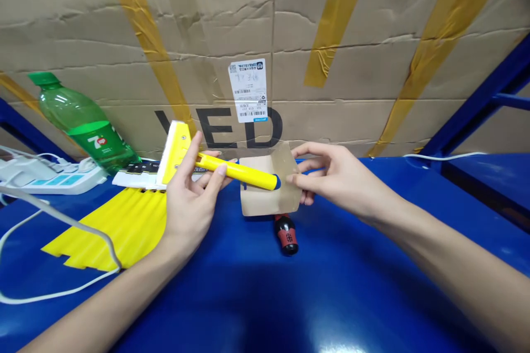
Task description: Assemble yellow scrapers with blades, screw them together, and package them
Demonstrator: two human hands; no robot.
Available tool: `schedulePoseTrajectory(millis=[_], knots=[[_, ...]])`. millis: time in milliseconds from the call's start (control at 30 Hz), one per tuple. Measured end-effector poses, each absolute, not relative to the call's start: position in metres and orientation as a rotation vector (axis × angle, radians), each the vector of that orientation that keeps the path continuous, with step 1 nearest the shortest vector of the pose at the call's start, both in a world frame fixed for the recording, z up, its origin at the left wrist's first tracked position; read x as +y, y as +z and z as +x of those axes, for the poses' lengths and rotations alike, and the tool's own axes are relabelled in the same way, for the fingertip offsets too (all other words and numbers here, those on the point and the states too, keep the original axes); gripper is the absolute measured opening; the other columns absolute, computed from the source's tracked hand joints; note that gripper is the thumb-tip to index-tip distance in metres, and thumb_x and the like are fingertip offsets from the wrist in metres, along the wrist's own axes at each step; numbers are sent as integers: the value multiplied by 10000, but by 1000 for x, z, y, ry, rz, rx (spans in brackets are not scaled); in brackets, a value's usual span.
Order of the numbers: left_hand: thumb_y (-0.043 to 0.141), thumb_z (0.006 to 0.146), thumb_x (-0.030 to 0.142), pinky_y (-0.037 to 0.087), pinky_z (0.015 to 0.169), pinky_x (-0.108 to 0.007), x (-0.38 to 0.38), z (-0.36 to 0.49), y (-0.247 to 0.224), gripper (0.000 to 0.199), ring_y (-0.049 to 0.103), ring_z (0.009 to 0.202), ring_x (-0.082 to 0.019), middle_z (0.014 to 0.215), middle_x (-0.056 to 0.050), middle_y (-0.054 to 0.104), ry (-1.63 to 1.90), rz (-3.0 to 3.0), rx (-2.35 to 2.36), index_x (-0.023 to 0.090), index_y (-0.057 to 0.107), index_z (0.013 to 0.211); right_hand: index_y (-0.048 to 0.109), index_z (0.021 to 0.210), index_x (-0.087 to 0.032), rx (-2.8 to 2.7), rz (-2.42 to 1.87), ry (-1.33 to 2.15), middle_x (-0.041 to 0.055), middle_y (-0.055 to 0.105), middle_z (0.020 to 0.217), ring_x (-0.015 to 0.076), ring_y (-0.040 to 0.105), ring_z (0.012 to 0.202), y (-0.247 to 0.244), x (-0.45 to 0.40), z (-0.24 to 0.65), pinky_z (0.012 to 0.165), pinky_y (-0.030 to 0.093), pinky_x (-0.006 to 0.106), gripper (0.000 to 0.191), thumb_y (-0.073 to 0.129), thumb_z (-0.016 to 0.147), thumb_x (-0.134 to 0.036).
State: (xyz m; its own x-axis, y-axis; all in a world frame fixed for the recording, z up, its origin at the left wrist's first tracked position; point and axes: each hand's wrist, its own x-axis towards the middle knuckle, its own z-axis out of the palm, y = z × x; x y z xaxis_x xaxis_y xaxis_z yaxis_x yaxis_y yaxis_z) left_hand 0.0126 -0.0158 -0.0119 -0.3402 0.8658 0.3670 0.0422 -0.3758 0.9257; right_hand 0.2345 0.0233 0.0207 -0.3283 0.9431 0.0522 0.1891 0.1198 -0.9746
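My left hand (194, 187) is closed round a yellow scraper (240, 171) near its head, which points up and left. The scraper's handle slants down to the right, and its blue-tipped end lies over a bent piece of brown card (260, 201). My right hand (318, 174) pinches the right edge of that card between thumb and fingers. Just below the card, a red and black screwdriver handle (286, 237) lies on the blue table (248, 298); its upper part is hidden by the card.
Yellow strips (120, 226) lie at the left beside black and white packets (138, 175). White cables loop over them from a power strip (62, 179). A green bottle (89, 127) leans against a large taped carton (331, 116) at the back. Blue posts (467, 107) stand at the right.
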Motion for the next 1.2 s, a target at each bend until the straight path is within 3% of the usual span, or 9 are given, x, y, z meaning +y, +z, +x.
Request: schedulePoseTrajectory(millis=[200, 300, 467, 567, 700, 867, 1000, 1100, 1200], knots=[[813, 805, 299, 614, 918, -288, -16, 17, -17, 808, 710, 1090, -207, 1280, -64, 639, 1750, 1266, 1234, 281, 459, 1531, 549, 958, -221, -1461, -1071, 1474, -16, 684, 767, 130, 671, 583, 17, 13, 221, 599, 560, 253, 316, 746, 737, -111], [831, 788, 288, 619, 901, -278, -16, 19, -20, 763, 711, 1084, -200, 1316, -73, 638, 1732, 1195, 1188, 274, 519, 1485, 583, 975, -217, -1493, -992, 1491, 7, 697, 886, 159, 695, 745, 14, 11, 217, 722, 567, 296, 250, 755, 795, -236], [840, 771, 247, 625, 822, -235, -17, 23, -22, 780, 727, 1037, -187, 1269, -62, 707, 1594, 912, 1166, 277, 519, 1481, 739, 1045, -226, -2053, -943, 879, 66, 690, 1152, 238, 622, 1128, 8, 14, 223, 1007, 460, 385, 231, 660, 909, -396], [846, 759, 223, 622, 783, -212, -20, 26, -20, 809, 740, 975, -177, 1175, -47, 753, 1543, 833, 1146, 261, 505, 1491, 687, 1073, -239, -2152, -936, 731, 54, 696, 1133, 227, 655, 1034, 4, 14, 225, 930, 504, 366, 264, 746, 848, -363], [770, 841, 220, 594, 918, -259, -28, 34, -14, 698, 701, 1124, -206, 1276, -49, 727, 1476, 835, 1083, 288, 519, 1488, 557, 997, -247, -1925, -945, 1093, 15, 722, 1005, 176, 705, 805, -1, 15, 223, 669, 546, 284, 254, 745, 850, -331], [621, 966, 297, 457, 1140, -436, -35, 40, -10, 662, 588, 1328, -260, 1493, -35, 592, 1365, 906, 873, 373, 372, 1574, 541, 912, -219, -1565, -927, 1485, 7, 744, 801, 165, 713, 748, 0, 23, 225, 685, 560, 275, 385, 868, 716, -271], [605, 982, 237, 414, 1171, -432, -30, 35, -12, 795, 592, 1331, -210, 1482, 21, 600, 1461, 946, 786, 525, 180, 1589, 576, 883, -198, -1387, -997, 1402, 0, 739, 738, 141, 688, 706, 6, 34, 236, 691, 546, 261, 443, 927, 618, -249], [660, 954, 243, 492, 1095, -413, -24, 29, -15, 855, 666, 1232, -216, 1236, -12, 747, 1523, 926, 854, 455, 158, 1613, 570, 904, -205, -1392, -960, 1401, -9, 742, 757, 135, 675, 702, 9, 42, 249, 688, 538, 264, 507, 948, 566, -212], [765, 876, 272, 586, 895, -292, -20, 22, -18, 694, 747, 1011, -197, 1099, -57, 787, 1468, 979, 992, 263, 478, 1509, 565, 936, -216, -1552, -902, 1449, -13, 740, 780, 133, 666, 684, 12, 47, 260, 678, 540, 279, 485, 930, 616, -218]])
